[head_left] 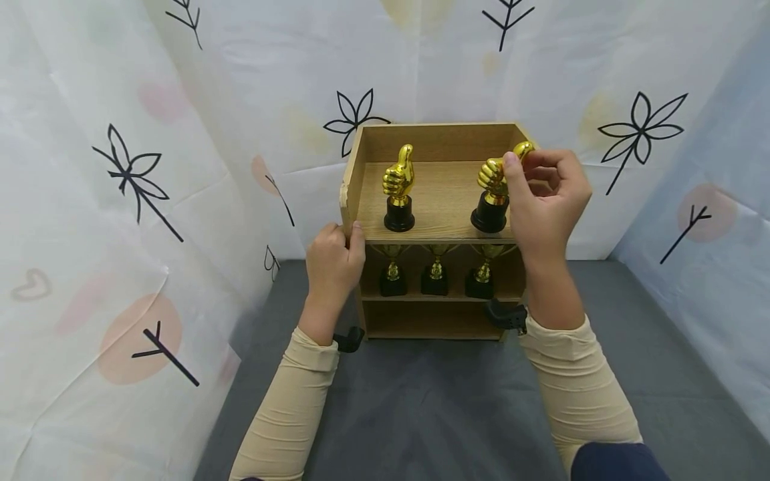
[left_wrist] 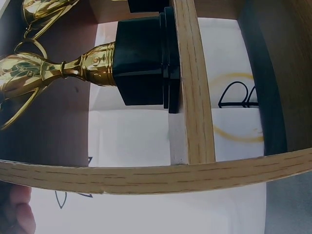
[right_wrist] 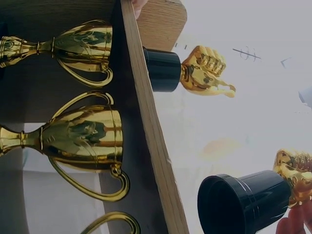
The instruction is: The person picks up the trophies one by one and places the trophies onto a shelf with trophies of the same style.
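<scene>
My right hand [head_left: 549, 200] pinches a gold thumbs-up trophy [head_left: 490, 212] by its raised thumb, over the right part of the top shelf. The trophy is tilted, and the right wrist view looks into the hollow underside of its black base [right_wrist: 222, 204]. A matching thumbs-up trophy [head_left: 400, 184] stands upright at the left of the same shelf. With thumb in front and fingers around the side, my left hand [head_left: 333, 262] grips the left edge of the small wooden shelf unit [head_left: 442, 180]. Its fingers [left_wrist: 22, 209] show partly in the left wrist view.
Three gold cup trophies, one in the middle [head_left: 435, 270], stand in a row on the tier below. Under them is a lower tier [head_left: 427, 319]. The unit stands on a grey cloth [head_left: 421, 401], with patterned white fabric [head_left: 240, 87] behind and to the left.
</scene>
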{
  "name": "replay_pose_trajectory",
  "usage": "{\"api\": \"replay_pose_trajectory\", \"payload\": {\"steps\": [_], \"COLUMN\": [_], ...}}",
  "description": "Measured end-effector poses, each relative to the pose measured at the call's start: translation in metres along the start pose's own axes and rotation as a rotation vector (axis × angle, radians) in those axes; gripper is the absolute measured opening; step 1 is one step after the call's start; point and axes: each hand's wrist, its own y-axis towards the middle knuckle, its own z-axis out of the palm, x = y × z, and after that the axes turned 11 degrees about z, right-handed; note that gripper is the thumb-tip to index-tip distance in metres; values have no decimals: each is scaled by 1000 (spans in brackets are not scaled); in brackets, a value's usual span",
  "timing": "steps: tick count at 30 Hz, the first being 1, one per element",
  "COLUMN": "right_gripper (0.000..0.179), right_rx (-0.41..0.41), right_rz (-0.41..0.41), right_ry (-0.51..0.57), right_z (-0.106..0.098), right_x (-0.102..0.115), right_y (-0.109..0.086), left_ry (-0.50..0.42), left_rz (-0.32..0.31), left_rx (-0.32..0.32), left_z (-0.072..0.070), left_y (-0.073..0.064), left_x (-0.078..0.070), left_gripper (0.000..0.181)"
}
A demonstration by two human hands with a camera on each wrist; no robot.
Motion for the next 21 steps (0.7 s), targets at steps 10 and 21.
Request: {"api": "replay_pose_trajectory", "payload": {"steps": [10,21], "right_gripper": [21,22], "right_rx": [2,61], "right_rz": [48,3], "right_ry": [-57,-19], "right_z": [14,30], "right_x": [1,-7], "right_y": [-3,-7], "left_ry": [-1,-4], "left_rz": [11,21], "left_rx": [-3,-11], "left_z": [0,1], "left_y": [-1,0], "left_x": [1,1], "left_gripper": [60,60]}}
